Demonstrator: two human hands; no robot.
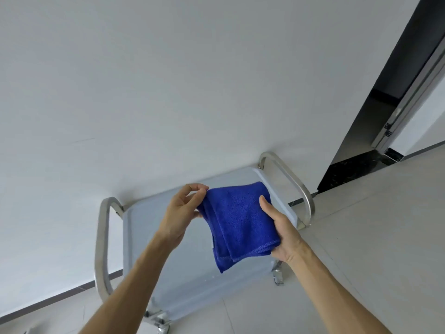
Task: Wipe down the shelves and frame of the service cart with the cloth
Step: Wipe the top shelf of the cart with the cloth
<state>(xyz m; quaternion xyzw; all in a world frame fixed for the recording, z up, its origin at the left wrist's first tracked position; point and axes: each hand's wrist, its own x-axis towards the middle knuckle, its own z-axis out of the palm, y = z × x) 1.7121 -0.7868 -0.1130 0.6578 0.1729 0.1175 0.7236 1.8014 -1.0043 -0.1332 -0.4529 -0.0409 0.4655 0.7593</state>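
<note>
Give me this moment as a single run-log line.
stage: cloth prep | left hand: pinches cloth edge | right hand: grips cloth | cloth: folded, held above cart top shelf | wiping: not yet begun

— What colour was the folded terry cloth (240,220)?

— A deep royal blue all over, with stitching of the same blue along its hem. It bore no pattern.

— And the service cart's flat plastic top shelf (154,237)?

— A pale, plain grey-blue. The curved metal tube handles (102,237) at each end were a brushed silver, as were the small metal casters (278,276).

— The surroundings?

— The smooth wall (168,80) was plain white with a dark grey skirting strip (60,295). The tiled floor (373,237) was light grey, and the doorway threshold slab (354,167) was black with faint speckling.
</note>
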